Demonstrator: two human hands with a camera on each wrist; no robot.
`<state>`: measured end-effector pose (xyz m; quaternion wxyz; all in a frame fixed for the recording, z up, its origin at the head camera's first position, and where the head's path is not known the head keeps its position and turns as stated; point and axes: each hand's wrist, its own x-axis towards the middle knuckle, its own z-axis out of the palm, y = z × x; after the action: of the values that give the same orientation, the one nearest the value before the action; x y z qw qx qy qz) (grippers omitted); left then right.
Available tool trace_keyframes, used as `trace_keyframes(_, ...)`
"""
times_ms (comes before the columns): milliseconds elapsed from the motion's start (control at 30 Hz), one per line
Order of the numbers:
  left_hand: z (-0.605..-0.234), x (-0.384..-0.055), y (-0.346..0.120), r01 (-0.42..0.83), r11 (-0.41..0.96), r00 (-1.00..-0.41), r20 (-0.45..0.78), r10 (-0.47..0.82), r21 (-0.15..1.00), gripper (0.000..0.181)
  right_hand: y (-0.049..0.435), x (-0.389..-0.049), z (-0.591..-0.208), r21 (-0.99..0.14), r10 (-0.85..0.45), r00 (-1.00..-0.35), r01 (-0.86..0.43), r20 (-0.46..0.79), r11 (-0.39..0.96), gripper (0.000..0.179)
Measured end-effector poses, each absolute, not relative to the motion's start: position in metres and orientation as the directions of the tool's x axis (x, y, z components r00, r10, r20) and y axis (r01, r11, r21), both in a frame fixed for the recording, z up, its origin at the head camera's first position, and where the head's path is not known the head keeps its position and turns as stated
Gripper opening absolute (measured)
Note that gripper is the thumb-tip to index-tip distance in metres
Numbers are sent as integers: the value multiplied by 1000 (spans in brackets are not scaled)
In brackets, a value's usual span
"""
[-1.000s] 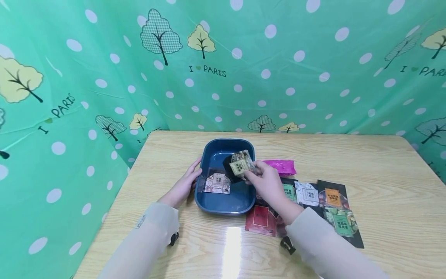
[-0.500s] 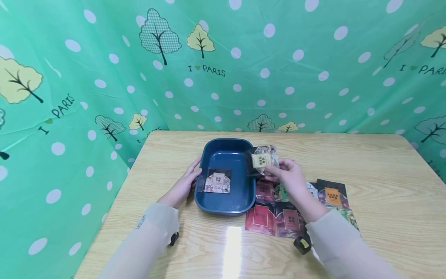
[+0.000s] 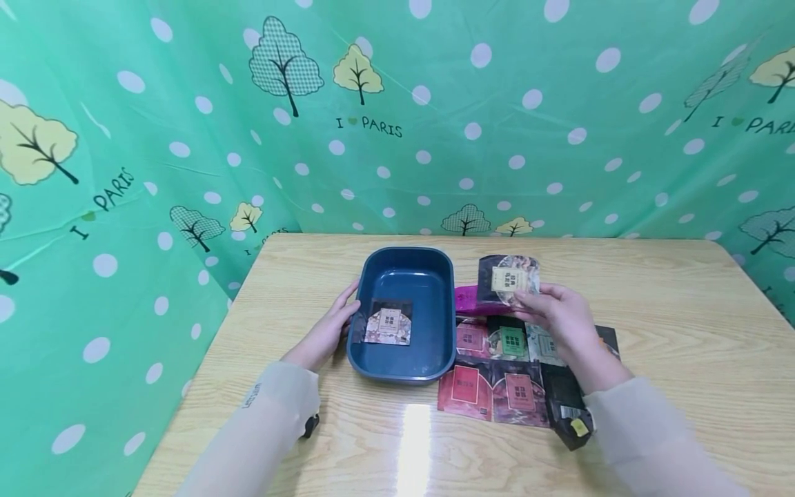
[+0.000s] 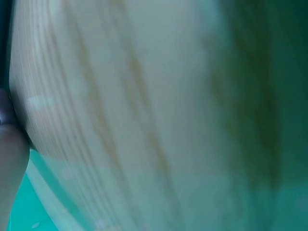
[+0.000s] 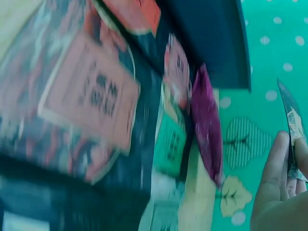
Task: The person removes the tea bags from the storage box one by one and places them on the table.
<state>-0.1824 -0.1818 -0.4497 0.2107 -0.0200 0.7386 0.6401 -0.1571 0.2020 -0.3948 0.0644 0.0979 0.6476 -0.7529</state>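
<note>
My right hand [image 3: 559, 321] pinches a dark sachet [image 3: 508, 279] with a pale yellow label between thumb and fingers. It is held above the table, right of a blue plastic bin [image 3: 401, 376]. In the right wrist view the same sachet [image 5: 294, 125] appears almost edge-on in the fingers. My left hand [image 3: 329, 330] rests against the bin's left outer wall, its fingers along the side. Inside the bin lies one sachet [image 3: 388, 323] with a white label. Below the held sachet, a shiny magenta packet [image 3: 467, 301] lies on the table, partly covered.
Rows of flat sachets lie right of the bin, among them a red one [image 3: 464, 392], a pink-labelled one [image 3: 520, 393] and a green-labelled one [image 3: 512, 342]. My right forearm hides others. A green curtain [image 3: 472, 138] hangs behind the wooden table [image 3: 683, 297].
My right hand has carried the yellow-labelled sachet out from over the bin toward the right, past the bin's rim. My left hand has stayed at the bin's side.
</note>
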Motion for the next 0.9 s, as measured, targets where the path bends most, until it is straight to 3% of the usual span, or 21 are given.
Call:
trace_keyframes(300,-452,-183,-182,-291,168,-913,-326,245,942,55,249,-162,-404,-965,55,-971,223,-233,-141,34)
trace_keyframes(500,-452,-183,-182,-289,166,-914,-324,244,943,55,270,-162,-410,-969,88,-965,243,-247,-52,33)
trace_keyframes(733,-451,-183,-183,-293,172,-915,-328,236,941,56,278,-163,-416,-954,121,-955,284,-273,95,76)
trace_keyframes(900,-450,-182,-182,-292,167,-914,-326,243,942,56,280,-166,-420,-924,149,-937,338,-315,176,77)
